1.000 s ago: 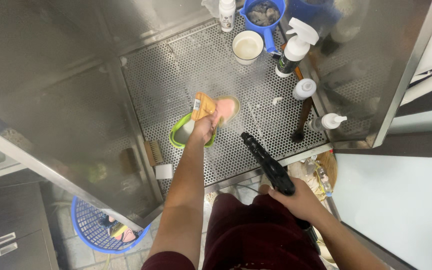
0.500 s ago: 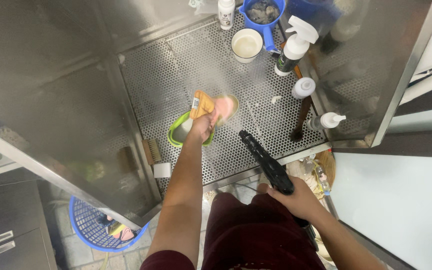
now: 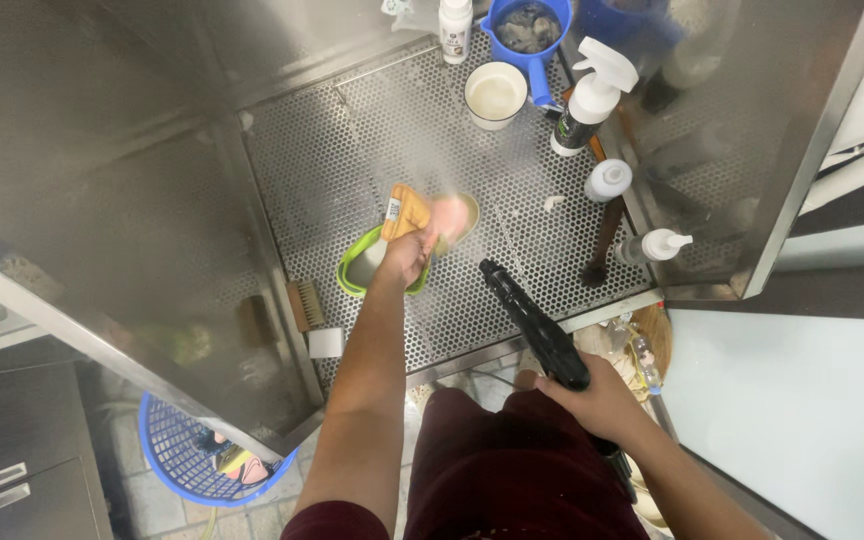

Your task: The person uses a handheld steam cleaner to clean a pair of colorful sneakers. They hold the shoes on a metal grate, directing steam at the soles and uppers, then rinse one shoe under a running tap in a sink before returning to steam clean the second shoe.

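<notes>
My left hand (image 3: 407, 255) is stretched out over the perforated steel work surface (image 3: 352, 160) and grips a small pink and orange item (image 3: 430, 214), blurred by spray mist. Under that hand lies a green-rimmed bowl (image 3: 355, 268). My right hand (image 3: 597, 400) is shut on the grip of a black spray gun (image 3: 532, 322) near the front edge. The gun's nozzle points up toward the held item, about a hand's width short of it.
At the back stand a white bottle (image 3: 455, 28), a blue jug (image 3: 532, 30), a white cup (image 3: 495, 95) and a spray bottle (image 3: 592, 100). Two pump bottles (image 3: 607, 180) (image 3: 652, 245) line the right wall. A brush (image 3: 304, 305) lies front left. A blue basket (image 3: 187, 455) sits on the floor.
The view has shifted slightly. My left hand and the held item stay over the green bowl, and the gun stays aimed at them with mist still drifting.
</notes>
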